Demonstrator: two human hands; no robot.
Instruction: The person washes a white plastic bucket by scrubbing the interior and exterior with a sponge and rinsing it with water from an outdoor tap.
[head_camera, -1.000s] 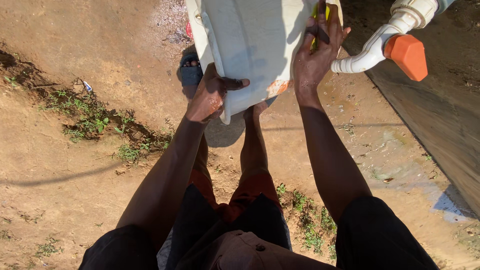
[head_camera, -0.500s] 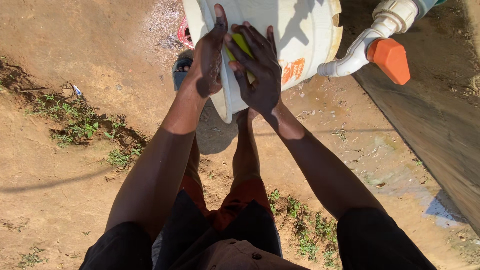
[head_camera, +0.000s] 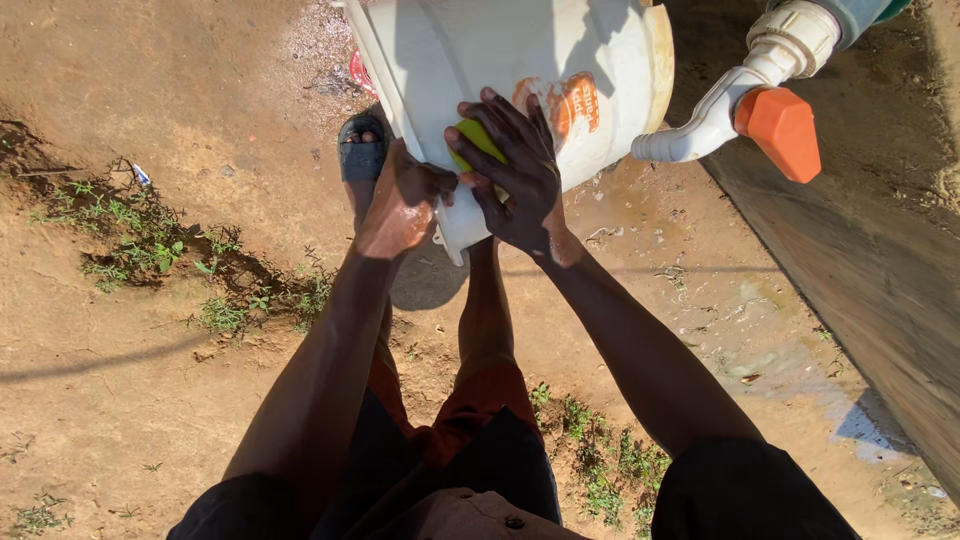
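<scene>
bucket (head_camera: 520, 60): top cut off by frame edge | sponge (head_camera: 477, 140): mostly hidden under right hand (head_camera: 515, 185)

White plastic bucket (head_camera: 520, 70) tilts on its side at top centre, orange-printed, yellow-green sponge (head_camera: 478, 141) pressed against its wall.

Left hand (head_camera: 398, 205) grips white bucket (head_camera: 520, 80) rim; right hand (head_camera: 515, 175) presses what looks like a yellow sponge (head_camera: 476, 140) against it.
</scene>
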